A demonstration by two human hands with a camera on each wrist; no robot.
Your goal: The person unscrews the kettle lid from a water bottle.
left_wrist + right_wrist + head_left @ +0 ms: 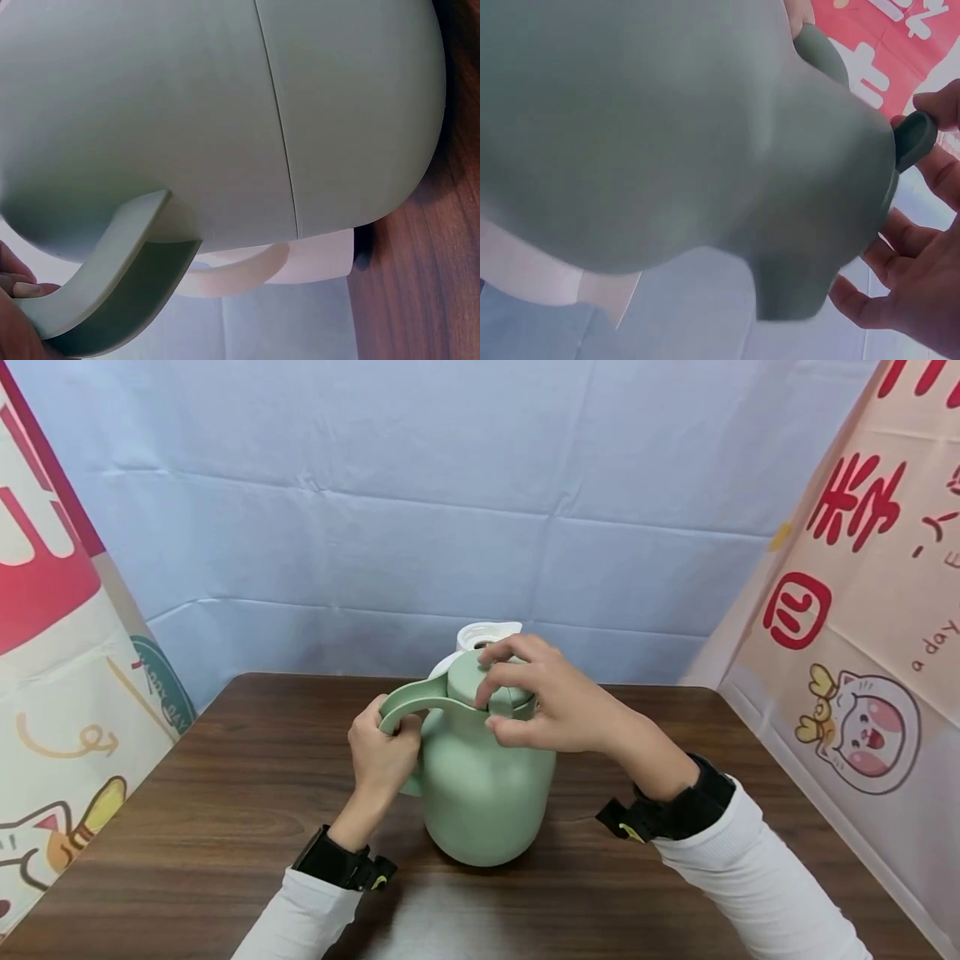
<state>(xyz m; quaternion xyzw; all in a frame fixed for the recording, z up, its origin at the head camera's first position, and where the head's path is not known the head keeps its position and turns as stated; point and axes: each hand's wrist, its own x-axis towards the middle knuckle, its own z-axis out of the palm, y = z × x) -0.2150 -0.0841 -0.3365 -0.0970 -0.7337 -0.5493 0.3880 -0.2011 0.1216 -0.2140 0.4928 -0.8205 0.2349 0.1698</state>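
A pale green insulated jug (487, 793) stands upright on the wooden table. My left hand (384, 747) grips its curved handle (420, 693), with fingers wrapped round the upper part. In the left wrist view, the handle (112, 277) joins the jug's side, and only part of the left hand (15, 300) shows at the edge. My right hand (547, 693) holds the round lid (467, 677) at the top, its fingers bent over the edge. In the right wrist view, the right hand's fingers (889, 262) are spread round the rim, and a small green tab (915, 141) sits between thumb and finger.
Close behind the jug stands a white vessel (487, 631) with a spout, mostly hidden by the jug. The brown wooden table (247, 793) lies under both. A pale blue cloth (360, 527) hangs behind, and printed sheets (847, 635) hang at the sides.
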